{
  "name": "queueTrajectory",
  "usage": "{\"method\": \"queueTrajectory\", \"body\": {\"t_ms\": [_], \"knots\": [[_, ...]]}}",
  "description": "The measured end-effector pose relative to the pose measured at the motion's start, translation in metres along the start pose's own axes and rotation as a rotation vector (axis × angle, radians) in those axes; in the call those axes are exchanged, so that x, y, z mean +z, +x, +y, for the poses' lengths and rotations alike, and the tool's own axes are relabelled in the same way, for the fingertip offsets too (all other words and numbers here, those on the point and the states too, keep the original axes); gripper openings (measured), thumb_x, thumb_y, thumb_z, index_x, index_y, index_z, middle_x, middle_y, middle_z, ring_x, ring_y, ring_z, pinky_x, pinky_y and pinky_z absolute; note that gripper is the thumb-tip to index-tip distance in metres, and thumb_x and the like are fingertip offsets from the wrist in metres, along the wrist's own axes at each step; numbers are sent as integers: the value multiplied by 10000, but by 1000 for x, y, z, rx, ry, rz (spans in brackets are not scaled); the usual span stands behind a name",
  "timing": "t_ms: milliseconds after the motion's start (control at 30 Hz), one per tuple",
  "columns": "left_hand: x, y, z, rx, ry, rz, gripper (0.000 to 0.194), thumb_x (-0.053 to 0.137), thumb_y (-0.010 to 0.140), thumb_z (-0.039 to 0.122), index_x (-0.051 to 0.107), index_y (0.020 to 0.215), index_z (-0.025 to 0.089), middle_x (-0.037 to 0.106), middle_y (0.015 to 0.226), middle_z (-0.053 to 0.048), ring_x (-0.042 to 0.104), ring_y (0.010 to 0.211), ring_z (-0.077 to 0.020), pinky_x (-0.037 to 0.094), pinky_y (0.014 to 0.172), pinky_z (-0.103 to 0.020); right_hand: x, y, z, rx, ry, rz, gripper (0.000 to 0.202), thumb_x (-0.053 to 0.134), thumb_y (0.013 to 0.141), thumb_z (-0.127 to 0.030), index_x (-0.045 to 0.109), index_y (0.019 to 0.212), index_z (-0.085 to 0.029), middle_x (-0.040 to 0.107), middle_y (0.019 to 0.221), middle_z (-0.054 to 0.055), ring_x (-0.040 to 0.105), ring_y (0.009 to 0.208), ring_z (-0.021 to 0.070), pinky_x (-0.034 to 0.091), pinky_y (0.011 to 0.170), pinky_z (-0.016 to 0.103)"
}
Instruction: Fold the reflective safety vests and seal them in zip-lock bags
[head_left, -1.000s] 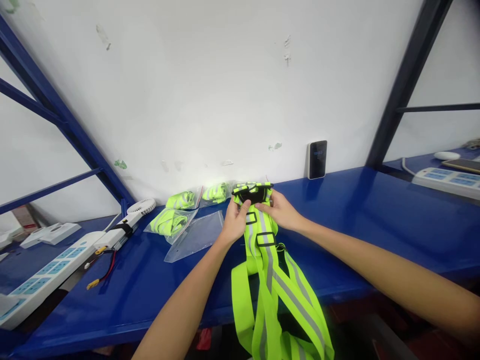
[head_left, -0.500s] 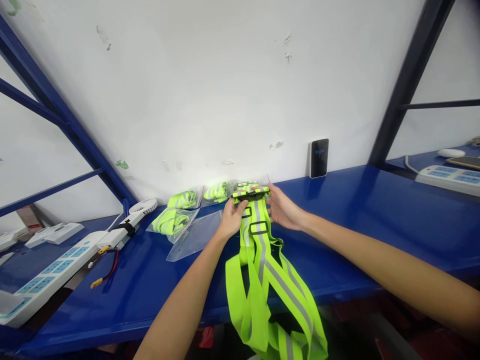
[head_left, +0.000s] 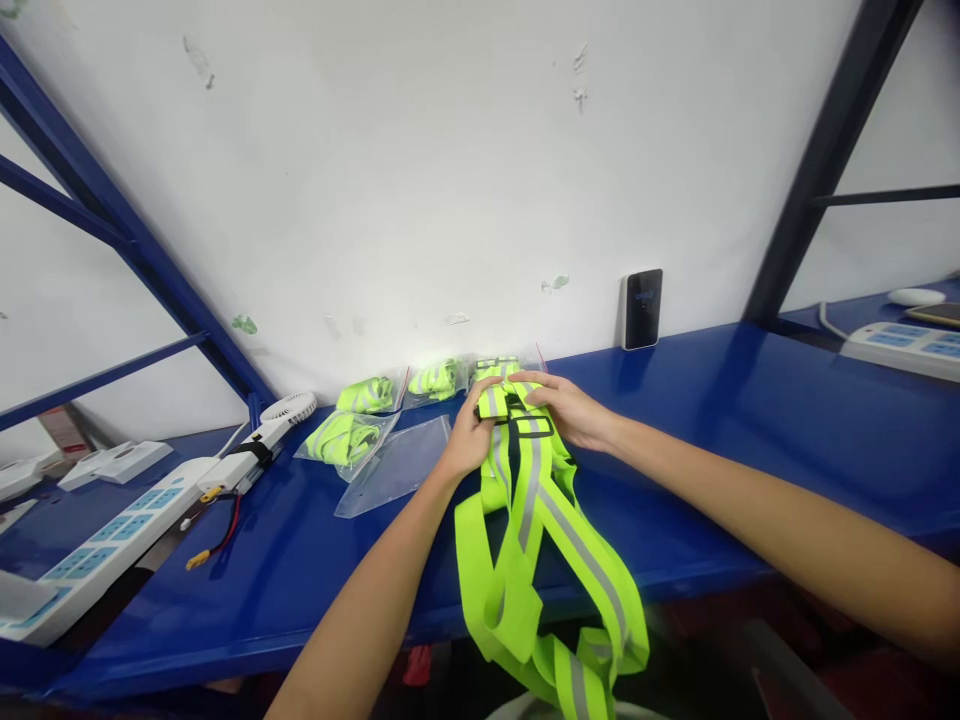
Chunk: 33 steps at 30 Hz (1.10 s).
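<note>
A neon yellow-green reflective vest (head_left: 536, 490), made of elastic straps with grey stripes and black buckles, is between my hands. Its upper end is folded into a bundle on the blue shelf, while loose loops hang over the front edge. My left hand (head_left: 471, 430) grips the bundle's left side, thumb near a black buckle. On the right, my right hand (head_left: 571, 408) closes over the top and side of the bundle, with some fingertips hidden. Just left of my left hand lies a flat clear plastic bag (head_left: 397, 465).
Several bagged yellow-green vests (head_left: 341, 438) lie along the wall. A black-screened device (head_left: 642, 310) leans there farther right. To the left are a white fan (head_left: 291, 408), a power strip (head_left: 112, 535) and a red-black cable (head_left: 232, 525). Blue posts (head_left: 165, 280) flank the shelf (head_left: 720, 430).
The vest's top end has been folded over toward me into a thicker bundle. My right hand has moved from its right edge onto the top, and the loose loops have shifted slightly.
</note>
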<state>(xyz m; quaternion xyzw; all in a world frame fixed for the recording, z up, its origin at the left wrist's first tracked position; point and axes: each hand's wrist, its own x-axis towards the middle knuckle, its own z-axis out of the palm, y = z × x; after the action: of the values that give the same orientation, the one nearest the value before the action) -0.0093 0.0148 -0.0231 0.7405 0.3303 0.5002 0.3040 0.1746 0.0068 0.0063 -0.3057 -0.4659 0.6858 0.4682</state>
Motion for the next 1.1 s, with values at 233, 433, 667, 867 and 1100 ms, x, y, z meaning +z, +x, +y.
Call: {"method": "queueTrajectory", "body": {"t_ms": [233, 433, 667, 867, 1100], "knots": [[4, -4, 16, -111, -229, -82, 662, 703, 805, 309, 391, 1388, 282, 580, 1220, -65, 597, 1077, -250, 493, 942, -400, -2, -1, 1, -138, -133, 11, 515, 673, 760, -149, 570, 1250, -268, 689, 966, 20, 664, 803, 182, 563, 678, 290], [3, -2, 12, -143, -209, -21, 790, 760, 761, 342, 369, 1443, 271, 544, 1352, -100, 539, 1228, -296, 434, 1044, -457, -1, -5, -1, -224, -303, 32, 576, 676, 790, -229, 495, 1336, -271, 648, 1138, 44, 647, 964, 215, 550, 848, 364], [12, 2, 5, -269, -516, 95, 675, 765, 731, 282, 465, 1332, 209, 672, 1172, -93, 663, 1025, -253, 514, 922, -402, -3, -4, 4, -426, -452, 131, 753, 757, 740, -282, 435, 1420, -304, 494, 1437, 57, 458, 1318, 289, 432, 1048, 429], [3, 8, 5, -185, -371, 173, 438, 782, 683, 282, 576, 1060, 197, 676, 922, -18, 648, 833, -189, 524, 765, -307, -2, -3, 1, -310, -448, -46, 412, 710, 799, -324, 644, 1195, -235, 673, 1206, 60, 610, 1125, 287, 472, 1001, 473], [-6, 10, 1, -117, -258, 174, 381, 758, 695, 237, 611, 1046, 208, 650, 917, -10, 623, 838, -181, 500, 791, -306, -1, -3, -1, -112, -305, -111, 442, 642, 841, -200, 579, 1275, -256, 676, 1200, 35, 624, 1096, 239, 479, 998, 445]]}}
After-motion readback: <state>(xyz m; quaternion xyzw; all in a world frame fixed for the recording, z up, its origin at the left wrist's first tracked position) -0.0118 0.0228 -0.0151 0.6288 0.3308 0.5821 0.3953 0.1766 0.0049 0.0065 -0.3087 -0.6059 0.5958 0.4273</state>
